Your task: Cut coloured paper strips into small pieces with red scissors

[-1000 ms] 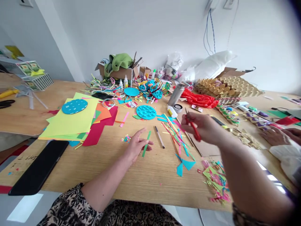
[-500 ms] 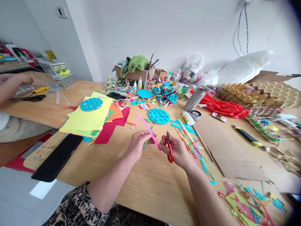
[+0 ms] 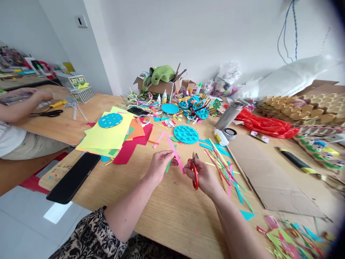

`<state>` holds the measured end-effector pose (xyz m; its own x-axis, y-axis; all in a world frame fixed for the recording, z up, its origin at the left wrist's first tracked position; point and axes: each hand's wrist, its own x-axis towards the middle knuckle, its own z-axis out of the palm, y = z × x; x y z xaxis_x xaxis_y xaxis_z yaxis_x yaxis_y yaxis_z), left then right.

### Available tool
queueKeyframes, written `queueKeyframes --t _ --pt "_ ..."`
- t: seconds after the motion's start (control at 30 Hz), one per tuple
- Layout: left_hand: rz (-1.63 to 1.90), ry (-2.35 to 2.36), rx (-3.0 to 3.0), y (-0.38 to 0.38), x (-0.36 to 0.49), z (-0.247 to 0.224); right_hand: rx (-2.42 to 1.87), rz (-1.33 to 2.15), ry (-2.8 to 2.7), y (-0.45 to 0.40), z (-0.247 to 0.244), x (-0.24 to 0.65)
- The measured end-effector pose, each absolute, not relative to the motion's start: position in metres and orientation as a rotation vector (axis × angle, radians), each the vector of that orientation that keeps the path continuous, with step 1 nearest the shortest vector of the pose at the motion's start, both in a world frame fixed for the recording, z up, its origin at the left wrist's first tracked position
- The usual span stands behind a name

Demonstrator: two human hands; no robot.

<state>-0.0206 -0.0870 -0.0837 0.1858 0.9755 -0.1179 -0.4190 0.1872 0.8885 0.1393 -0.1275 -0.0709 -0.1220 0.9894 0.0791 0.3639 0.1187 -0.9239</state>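
Observation:
Between the fingertips of my left hand (image 3: 161,163) a narrow pink paper strip (image 3: 178,160) is pinched, slanting down toward my right hand. My right hand (image 3: 204,175) is closed round red-handled scissors (image 3: 194,173), their blades pointing up and slightly parted. The strip's lower end meets the fingertips of my right hand. Under the left fingers lies a green strip (image 3: 168,166) on the table. Just beyond the hands is a blue scalloped disc (image 3: 185,134), with another pink strip (image 3: 159,140) lying to its left.
Yellow sheets (image 3: 107,135) and a black phone (image 3: 73,178) lie left. Right are loose paper strips (image 3: 223,165), a glue bottle (image 3: 221,137), a steel flask (image 3: 229,116), cardboard (image 3: 272,172) and a cutter knife (image 3: 296,160). A co-worker's hands (image 3: 40,95) are at far left.
The view has shifted a little, so the table's contents sit slightly to the right. Both hands keep their hold on the pink strip and scissors, hardly moving.

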Motion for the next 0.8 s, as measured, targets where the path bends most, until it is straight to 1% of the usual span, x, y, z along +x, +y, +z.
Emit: queueKeyframes --t 0.13,0.23,0.47,0.67,0.8 --pt "1.097 0.854 0.935 -0.09 -0.02 -0.084 -1.381 0.948 -1.605 -0.127 -0.073 0.14" --pt "1.1 0.864 0.964 -0.09 -0.02 -0.084 -1.375 0.967 -1.597 -0.127 -0.073 0.14" --pt "1.175 0.877 0.865 -0.084 -0.023 -0.087 -1.385 1.032 -1.306 -0.125 -0.068 0.147" --pt "1.195 0.876 0.829 -0.085 -0.021 -0.087 -1.313 1.062 -1.442 -0.125 -0.077 0.137" --pt "1.177 0.873 0.853 -0.087 -0.02 -0.087 -1.346 0.983 -1.416 -0.124 -0.082 0.135"
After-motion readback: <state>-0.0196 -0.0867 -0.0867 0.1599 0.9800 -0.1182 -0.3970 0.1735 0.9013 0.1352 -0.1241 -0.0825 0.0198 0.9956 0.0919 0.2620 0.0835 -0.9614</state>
